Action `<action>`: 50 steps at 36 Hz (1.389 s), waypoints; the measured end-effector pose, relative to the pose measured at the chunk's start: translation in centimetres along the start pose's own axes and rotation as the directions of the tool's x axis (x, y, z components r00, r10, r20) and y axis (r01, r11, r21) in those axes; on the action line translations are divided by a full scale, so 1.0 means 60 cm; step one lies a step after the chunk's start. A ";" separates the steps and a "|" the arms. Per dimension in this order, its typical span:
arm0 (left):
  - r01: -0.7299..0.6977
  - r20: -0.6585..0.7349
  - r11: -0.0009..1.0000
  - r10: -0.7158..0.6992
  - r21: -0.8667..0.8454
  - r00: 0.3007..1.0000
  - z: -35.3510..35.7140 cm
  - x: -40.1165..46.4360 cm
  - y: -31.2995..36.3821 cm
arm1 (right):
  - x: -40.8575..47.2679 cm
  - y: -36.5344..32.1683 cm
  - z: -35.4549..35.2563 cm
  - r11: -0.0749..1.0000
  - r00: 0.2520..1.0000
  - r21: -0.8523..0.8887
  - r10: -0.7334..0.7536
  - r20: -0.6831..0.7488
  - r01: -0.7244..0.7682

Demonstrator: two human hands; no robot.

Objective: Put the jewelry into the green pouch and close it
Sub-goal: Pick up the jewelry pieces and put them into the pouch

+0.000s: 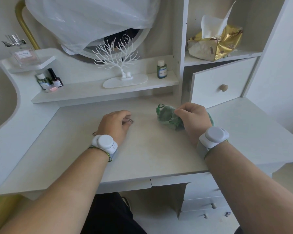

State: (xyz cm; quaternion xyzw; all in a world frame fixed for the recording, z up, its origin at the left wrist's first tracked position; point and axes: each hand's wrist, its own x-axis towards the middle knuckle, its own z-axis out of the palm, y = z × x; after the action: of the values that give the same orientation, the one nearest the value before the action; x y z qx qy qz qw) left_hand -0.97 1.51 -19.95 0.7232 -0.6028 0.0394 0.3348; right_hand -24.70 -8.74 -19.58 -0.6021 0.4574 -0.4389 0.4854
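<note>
Two hands at work, well apart on the counter (142,157): left hand (114,125) curled over jewelry (130,121), right hand (192,118) pinching green pouch (167,115) mouth; loading step pending, next move likely needs mouth held wide.

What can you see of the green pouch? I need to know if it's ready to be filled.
The green pouch is small, of soft pale green fabric, with a darker green drawstring looped at its far left edge. It lies crumpled on the white desk. The right hand pinches its cloth and covers its right part. Whether its mouth is open cannot be told.
</note>
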 end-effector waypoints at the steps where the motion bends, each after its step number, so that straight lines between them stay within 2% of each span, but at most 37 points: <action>1: -0.030 -0.005 0.999 0.030 -0.026 1.000 -0.001 -0.002 0.002 | 0.000 0.000 0.001 1.000 1.000 0.001 0.001 -0.002 -0.001; 4: -0.122 -0.072 0.991 0.118 -0.047 0.990 -0.004 -0.007 0.008 | 0.002 0.001 0.000 1.000 1.000 0.007 0.002 -0.009 -0.001; 7: -0.106 -0.140 0.993 0.098 -0.054 0.985 -0.011 -0.011 0.008 | 0.001 0.001 -0.001 1.000 1.000 0.006 0.001 -0.009 -0.001; 11: 0.018 -0.040 0.998 -0.016 0.053 0.999 -0.013 -0.020 0.002 | 0.000 0.001 -0.002 1.000 1.000 0.014 0.001 -0.009 -0.001; 14: 0.010 0.066 0.991 -0.019 0.135 0.998 -0.010 -0.029 0.005 | 0.001 0.002 -0.001 1.000 1.000 0.013 -0.002 -0.017 0.002; 19: -0.040 0.026 0.993 0.037 0.114 0.999 -0.008 -0.031 0.011 | 0.004 0.002 -0.001 1.000 1.000 -0.001 -0.006 -0.017 0.006; 23: -0.107 0.067 0.993 0.104 0.040 0.992 -0.009 -0.030 0.013 | 0.006 0.005 -0.002 1.000 1.000 -0.001 -0.009 -0.016 0.009; 26: -0.081 0.093 0.997 0.081 -0.013 0.992 -0.009 -0.029 0.016 | 0.007 0.007 -0.003 1.000 1.000 0.006 -0.009 -0.013 0.009; 29: -0.012 0.218 1.000 0.016 -0.022 0.976 -0.017 -0.018 0.025 | 0.006 0.007 -0.002 1.000 1.000 0.006 -0.006 -0.011 0.006; 32: 0.040 0.390 0.996 -0.070 0.085 0.918 -0.032 0.010 0.041 | 0.007 0.005 -0.001 1.000 1.000 0.003 -0.004 -0.006 0.004; 36: -0.058 0.535 0.962 -0.098 0.268 0.839 -0.039 0.042 0.069 | 0.007 0.003 -0.002 1.000 1.000 0.006 -0.007 -0.005 0.007; 40: -0.118 0.602 0.940 -0.106 0.320 0.791 -0.040 0.057 0.084 | 0.004 0.002 -0.005 1.000 1.000 0.014 -0.003 -0.013 0.003; 42: -0.094 0.592 0.947 -0.112 0.307 0.798 -0.047 0.063 0.080 | 0.003 0.001 -0.003 1.000 1.000 0.012 -0.004 -0.009 0.004; 45: -0.057 0.505 0.964 -0.084 0.259 0.859 -0.059 0.077 0.075 | 0.002 0.000 -0.003 1.000 1.000 0.013 -0.007 -0.012 0.007; 50: 0.129 0.418 0.990 -0.095 -0.054 0.903 -0.088 0.101 0.088 | 0.004 -0.001 -0.002 1.000 1.000 0.000 -0.013 -0.014 0.013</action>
State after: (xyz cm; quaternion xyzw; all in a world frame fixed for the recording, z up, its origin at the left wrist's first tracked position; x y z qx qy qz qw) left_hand -2.26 -1.09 -10.76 0.7346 -0.6185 -0.1584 0.2297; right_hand -24.75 -8.96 -19.51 -0.6021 0.4569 -0.4463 0.4792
